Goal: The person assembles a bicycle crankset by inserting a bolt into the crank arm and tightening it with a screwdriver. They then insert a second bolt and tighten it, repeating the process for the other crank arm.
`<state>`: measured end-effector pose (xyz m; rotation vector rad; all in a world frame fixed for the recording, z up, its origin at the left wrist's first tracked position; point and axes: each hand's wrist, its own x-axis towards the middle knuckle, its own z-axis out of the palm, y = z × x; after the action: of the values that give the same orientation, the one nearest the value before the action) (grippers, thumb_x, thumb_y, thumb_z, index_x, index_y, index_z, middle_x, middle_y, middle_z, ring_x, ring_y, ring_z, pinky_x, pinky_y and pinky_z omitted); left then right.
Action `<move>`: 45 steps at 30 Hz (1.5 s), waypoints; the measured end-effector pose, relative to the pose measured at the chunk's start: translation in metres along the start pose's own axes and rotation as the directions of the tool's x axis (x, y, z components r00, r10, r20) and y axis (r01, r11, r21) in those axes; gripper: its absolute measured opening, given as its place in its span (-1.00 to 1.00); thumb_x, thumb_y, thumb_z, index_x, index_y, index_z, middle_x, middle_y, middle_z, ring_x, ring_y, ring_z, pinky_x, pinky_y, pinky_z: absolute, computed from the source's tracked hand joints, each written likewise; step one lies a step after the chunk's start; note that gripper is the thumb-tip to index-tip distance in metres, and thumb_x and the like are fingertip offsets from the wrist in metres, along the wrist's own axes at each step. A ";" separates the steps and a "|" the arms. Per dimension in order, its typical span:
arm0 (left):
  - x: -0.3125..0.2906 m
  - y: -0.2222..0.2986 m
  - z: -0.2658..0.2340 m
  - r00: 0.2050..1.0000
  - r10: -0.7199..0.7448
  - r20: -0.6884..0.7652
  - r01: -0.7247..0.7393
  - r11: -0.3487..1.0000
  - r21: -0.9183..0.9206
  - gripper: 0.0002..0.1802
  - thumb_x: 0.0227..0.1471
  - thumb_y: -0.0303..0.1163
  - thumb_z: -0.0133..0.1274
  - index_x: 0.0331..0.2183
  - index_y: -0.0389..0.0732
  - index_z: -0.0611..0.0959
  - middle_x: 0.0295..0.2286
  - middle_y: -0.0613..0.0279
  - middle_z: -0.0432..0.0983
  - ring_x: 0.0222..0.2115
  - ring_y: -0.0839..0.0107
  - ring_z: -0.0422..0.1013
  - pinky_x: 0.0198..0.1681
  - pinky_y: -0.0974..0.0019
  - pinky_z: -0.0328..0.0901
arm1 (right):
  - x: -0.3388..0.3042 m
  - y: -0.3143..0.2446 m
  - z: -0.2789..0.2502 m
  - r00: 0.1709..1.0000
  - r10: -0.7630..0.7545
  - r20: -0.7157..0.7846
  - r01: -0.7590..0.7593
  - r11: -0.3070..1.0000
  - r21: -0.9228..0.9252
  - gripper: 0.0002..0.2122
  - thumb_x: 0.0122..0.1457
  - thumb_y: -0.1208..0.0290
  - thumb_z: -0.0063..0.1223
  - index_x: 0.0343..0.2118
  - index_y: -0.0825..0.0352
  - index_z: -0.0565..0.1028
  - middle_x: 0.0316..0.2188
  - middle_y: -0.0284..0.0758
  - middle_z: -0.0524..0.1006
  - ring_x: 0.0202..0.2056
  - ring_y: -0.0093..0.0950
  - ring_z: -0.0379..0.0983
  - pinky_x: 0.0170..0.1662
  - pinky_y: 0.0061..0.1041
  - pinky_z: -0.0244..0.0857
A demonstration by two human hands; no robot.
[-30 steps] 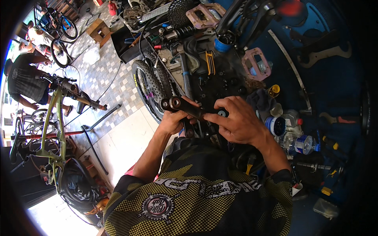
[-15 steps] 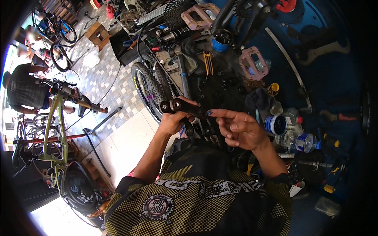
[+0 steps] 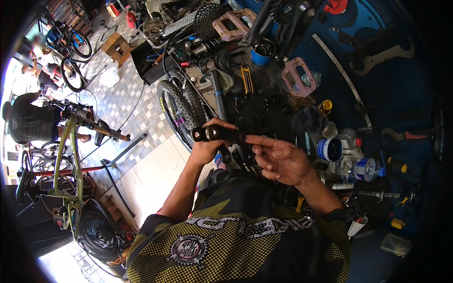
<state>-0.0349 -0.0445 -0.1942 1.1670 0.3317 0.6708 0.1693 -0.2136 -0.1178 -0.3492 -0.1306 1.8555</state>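
My left hand point(image 3: 207, 146) grips a black bicycle crank arm point(image 3: 218, 134), held level in front of my chest over the edge of the workbench. The crank's round end with its hole points left. My right hand point(image 3: 278, 160) is beside the crank's right end, palm up, with fingers curled and the fingertips touching the part. I cannot tell whether something small lies in those fingers.
The blue workbench point(image 3: 396, 99) carries pink flat pedals point(image 3: 296, 76), a cassette point(image 3: 207, 19), blue tubs point(image 3: 329, 149), wrenches and several small parts. A knobby tyre point(image 3: 177, 111) leans by the bench. A green bicycle point(image 3: 66, 155) stands on a repair stand at left; a person point(image 3: 28, 122) sits beyond it.
My right hand has come off the crank arm, where it was closed over it a second ago, and turned palm up to the right. The left hand keeps holding the crank.
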 end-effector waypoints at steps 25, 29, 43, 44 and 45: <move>0.004 0.009 0.005 0.844 -0.488 0.220 0.514 0.623 -0.590 -0.57 0.25 -0.15 0.18 0.01 -0.26 0.60 -0.52 0.36 0.40 -0.51 0.51 0.34 -0.49 0.37 0.33 | 0.005 -0.063 0.024 0.831 0.082 0.551 0.125 -0.991 -0.040 -0.30 0.15 0.57 0.16 0.26 -0.46 0.46 -0.23 -0.51 0.28 -0.30 -0.53 0.29 -0.23 -0.48 0.37; 0.007 0.011 0.004 0.830 -0.499 0.251 0.547 0.636 -0.544 -0.62 0.31 -0.16 0.11 -0.02 -0.25 0.62 -0.51 0.38 0.38 -0.48 0.51 0.32 -0.48 0.37 0.30 | 0.001 -0.069 0.025 0.804 0.068 0.591 0.097 -0.995 -0.017 -0.34 0.13 0.54 0.17 0.23 -0.41 0.50 -0.23 -0.52 0.29 -0.28 -0.53 0.29 -0.23 -0.49 0.35; 0.017 0.023 0.011 0.866 -0.478 0.149 0.497 0.780 -0.380 -0.67 0.29 -0.30 0.13 -0.03 -0.32 0.64 -0.48 0.33 0.37 -0.42 0.50 0.29 -0.42 0.31 0.26 | 0.009 -0.054 0.023 0.906 -0.081 0.414 0.238 -0.711 -0.661 -0.47 0.14 0.56 0.15 0.18 -0.10 0.58 -0.18 -0.42 0.38 -0.29 -0.53 0.36 -0.16 -0.46 0.36; 0.016 0.023 0.011 0.878 -0.456 0.147 0.476 0.799 -0.367 -0.67 0.28 -0.31 0.14 -0.03 -0.32 0.64 -0.48 0.33 0.38 -0.42 0.50 0.29 -0.42 0.31 0.26 | 0.008 -0.049 0.026 0.939 -0.128 0.319 0.199 -0.552 -0.810 -0.50 0.15 0.57 0.13 0.17 -0.02 0.59 -0.18 -0.41 0.38 -0.29 -0.54 0.36 -0.15 -0.47 0.36; 0.015 0.022 0.011 0.890 -0.433 0.144 0.455 0.817 -0.353 -0.67 0.28 -0.32 0.16 -0.03 -0.33 0.64 -0.48 0.32 0.38 -0.42 0.50 0.30 -0.42 0.31 0.26 | 0.005 -0.048 0.025 0.966 -0.168 0.195 0.155 -0.223 -0.962 -0.51 0.17 0.58 0.10 0.18 0.05 0.59 -0.18 -0.40 0.38 -0.29 -0.57 0.36 -0.16 -0.48 0.35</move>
<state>-0.0241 -0.0376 -0.1687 0.6963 0.3905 0.2661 0.2042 -0.1914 -0.0819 -1.3979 -1.7212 0.9729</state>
